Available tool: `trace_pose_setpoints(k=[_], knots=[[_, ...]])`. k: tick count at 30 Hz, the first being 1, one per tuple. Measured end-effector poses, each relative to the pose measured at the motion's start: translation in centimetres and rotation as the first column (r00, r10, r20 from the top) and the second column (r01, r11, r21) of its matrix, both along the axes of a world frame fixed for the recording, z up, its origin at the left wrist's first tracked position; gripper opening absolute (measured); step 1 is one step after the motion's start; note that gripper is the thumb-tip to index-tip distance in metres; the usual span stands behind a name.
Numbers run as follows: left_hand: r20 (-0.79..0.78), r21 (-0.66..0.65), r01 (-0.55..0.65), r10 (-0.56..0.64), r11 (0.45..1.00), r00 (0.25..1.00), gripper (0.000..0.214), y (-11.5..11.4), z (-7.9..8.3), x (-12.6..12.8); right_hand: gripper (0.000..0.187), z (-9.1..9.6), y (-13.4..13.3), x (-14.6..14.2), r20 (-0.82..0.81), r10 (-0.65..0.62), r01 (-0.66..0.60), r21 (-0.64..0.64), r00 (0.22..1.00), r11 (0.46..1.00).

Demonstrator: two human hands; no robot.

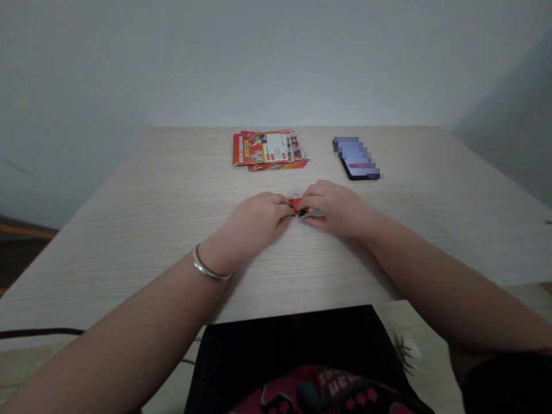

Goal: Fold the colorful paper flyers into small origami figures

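Note:
Between both hands, low over the middle of the table (181, 190), is a red printed paper piece (296, 201) with white lettering. Its lower edge looks bent or folded, and most of it is covered by fingers. My left hand (262, 221), with a silver bangle at the wrist, pinches the left side of this piece. On the other side, my right hand (338, 208) has its thumb and fingers closed around the right edge. The fingertips of the two hands nearly meet.
Beyond my hands lies a stack of red and white printed sheets (271, 149), slightly fanned. A phone (357, 164) with a lit, blurred screen rests to its right. A pale wall (297, 63) stands behind the table. At lower left a black cable (41, 332) runs along the edge.

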State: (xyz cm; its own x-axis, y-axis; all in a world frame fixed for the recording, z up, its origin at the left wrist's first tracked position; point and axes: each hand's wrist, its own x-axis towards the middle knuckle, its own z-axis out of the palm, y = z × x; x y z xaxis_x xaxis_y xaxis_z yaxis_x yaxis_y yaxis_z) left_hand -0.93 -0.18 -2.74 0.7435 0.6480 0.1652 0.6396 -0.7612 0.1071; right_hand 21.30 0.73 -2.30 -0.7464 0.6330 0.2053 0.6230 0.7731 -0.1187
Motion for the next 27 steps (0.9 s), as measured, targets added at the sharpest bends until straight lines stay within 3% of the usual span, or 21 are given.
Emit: trace_pose_setpoints(k=[4, 11, 17, 27], knots=[[0.017, -0.03, -0.073, 0.074, 0.997, 0.997, 0.026, -0.1, 0.1, 0.3, 0.018, -0.7, 0.3, -0.5, 0.032, -0.011, 0.012, -0.01, 0.999, 1.0], [-0.012, -0.042, -0.155, 0.155, 0.987, 0.988, 0.023, -0.1, 0.6, 0.6, 0.022, -0.3, -0.1, -0.7, 0.081, -0.055, 0.055, 0.007, 0.995, 0.998], [-0.024, -0.057, -0.159, 0.158, 0.986, 0.987, 0.023, 0.0, 0.7, 0.6, 0.026, -0.2, -0.2, -1.0, 0.134, -0.067, 0.06, 0.059, 0.989, 0.996], [0.002, 0.073, -0.189, 0.189, 0.979, 0.982, 0.027, 0.1, 0.3, 0.7, 0.021, -1.2, 0.5, -1.0, -0.095, -0.186, 0.181, -0.057, 0.978, 0.982]])
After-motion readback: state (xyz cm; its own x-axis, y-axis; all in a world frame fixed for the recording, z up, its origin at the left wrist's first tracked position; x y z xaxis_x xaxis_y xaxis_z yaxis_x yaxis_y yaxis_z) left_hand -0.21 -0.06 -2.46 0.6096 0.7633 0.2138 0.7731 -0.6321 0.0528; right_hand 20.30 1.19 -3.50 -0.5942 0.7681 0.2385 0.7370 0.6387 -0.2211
